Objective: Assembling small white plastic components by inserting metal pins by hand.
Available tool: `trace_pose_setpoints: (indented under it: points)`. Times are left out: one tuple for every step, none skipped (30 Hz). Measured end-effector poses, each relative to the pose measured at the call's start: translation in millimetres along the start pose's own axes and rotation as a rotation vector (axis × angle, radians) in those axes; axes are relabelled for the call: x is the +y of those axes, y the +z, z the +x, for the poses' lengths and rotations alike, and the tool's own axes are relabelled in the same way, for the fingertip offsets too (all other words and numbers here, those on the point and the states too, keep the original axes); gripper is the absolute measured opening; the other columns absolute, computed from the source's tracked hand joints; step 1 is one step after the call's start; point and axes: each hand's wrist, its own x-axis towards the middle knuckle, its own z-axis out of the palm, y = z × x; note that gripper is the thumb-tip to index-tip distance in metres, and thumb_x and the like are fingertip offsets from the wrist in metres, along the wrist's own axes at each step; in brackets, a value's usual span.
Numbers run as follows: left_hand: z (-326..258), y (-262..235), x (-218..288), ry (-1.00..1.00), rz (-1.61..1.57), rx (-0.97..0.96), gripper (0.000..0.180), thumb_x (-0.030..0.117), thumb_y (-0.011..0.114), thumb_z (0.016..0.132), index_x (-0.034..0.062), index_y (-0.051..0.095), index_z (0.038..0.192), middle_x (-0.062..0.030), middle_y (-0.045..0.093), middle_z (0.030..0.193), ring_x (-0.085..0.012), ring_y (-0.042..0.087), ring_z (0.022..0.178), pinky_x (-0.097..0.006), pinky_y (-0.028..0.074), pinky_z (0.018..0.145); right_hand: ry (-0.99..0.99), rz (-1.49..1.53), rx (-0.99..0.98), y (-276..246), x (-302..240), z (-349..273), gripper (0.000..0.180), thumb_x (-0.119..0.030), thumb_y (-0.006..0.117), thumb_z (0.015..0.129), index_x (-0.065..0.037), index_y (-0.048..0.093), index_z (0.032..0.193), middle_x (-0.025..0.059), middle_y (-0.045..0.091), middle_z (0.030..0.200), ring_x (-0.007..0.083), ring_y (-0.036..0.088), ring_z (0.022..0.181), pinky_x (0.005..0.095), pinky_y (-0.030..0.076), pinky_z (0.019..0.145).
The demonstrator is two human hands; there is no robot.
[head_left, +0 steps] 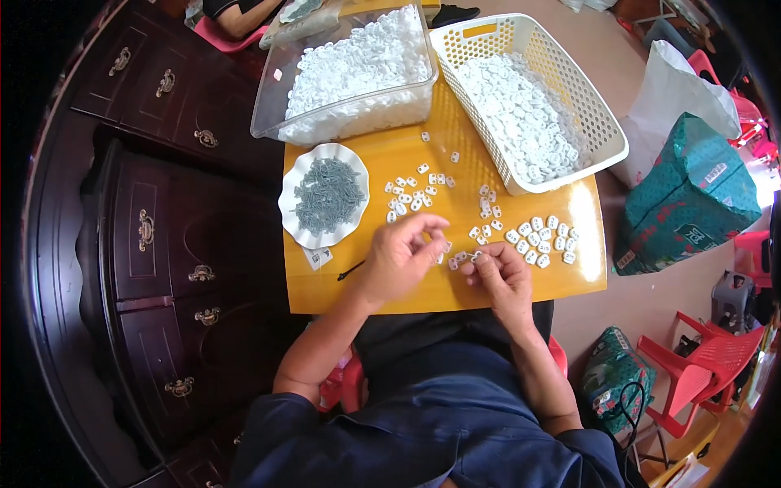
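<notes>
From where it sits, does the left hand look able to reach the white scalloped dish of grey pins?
Probably yes: the left hand is close to the dish, with only bare yellow tabletop between them.

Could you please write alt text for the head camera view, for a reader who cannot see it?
A seated person's left hand and right hand pinch small white pieces over a yellow table scattered with more. A white dish of grey pins sits left; a clear tub and white basket of white pieces stand behind.
</notes>
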Motion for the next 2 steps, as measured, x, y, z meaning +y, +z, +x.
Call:
trace_pose_setpoints:
  points:
    - [5.4, -8.3, -2.2, 0.07, 0.162, 0.052, 0.022, 0.005, 0.071, 0.096, 0.002, 0.068, 0.118, -0.0065, 0.074, 0.098, -0.0115, 0.071, 0.072, -0.027, 0.055, 0.062, 0.006, -0.009, -0.003, -2.7, -0.2, 1.0, 0.012, -0.01, 0.058, 0.108, 0.0, 0.063, 0.112, 0.0052, 0.076, 0.096, 0.0063, 0.066, 0.078, 0.0213, 0.055, 0.074]
    - [11.3, -17.1, -5.8, 0.139, 0.326, 0.106, 0.024, 0.006, 0.07, 0.097, 0.0043, 0.068, 0.121, -0.0061, 0.074, 0.1, -0.0152, 0.072, 0.071, -0.028, 0.056, 0.062, 0.013, -0.018, -0.01, -4.5, 0.8, 2.7, 0.012, -0.01, 0.059, 0.108, 0.0, 0.064, 0.112, 0.005, 0.076, 0.096, 0.0067, 0.066, 0.078, 0.0215, 0.055, 0.074]
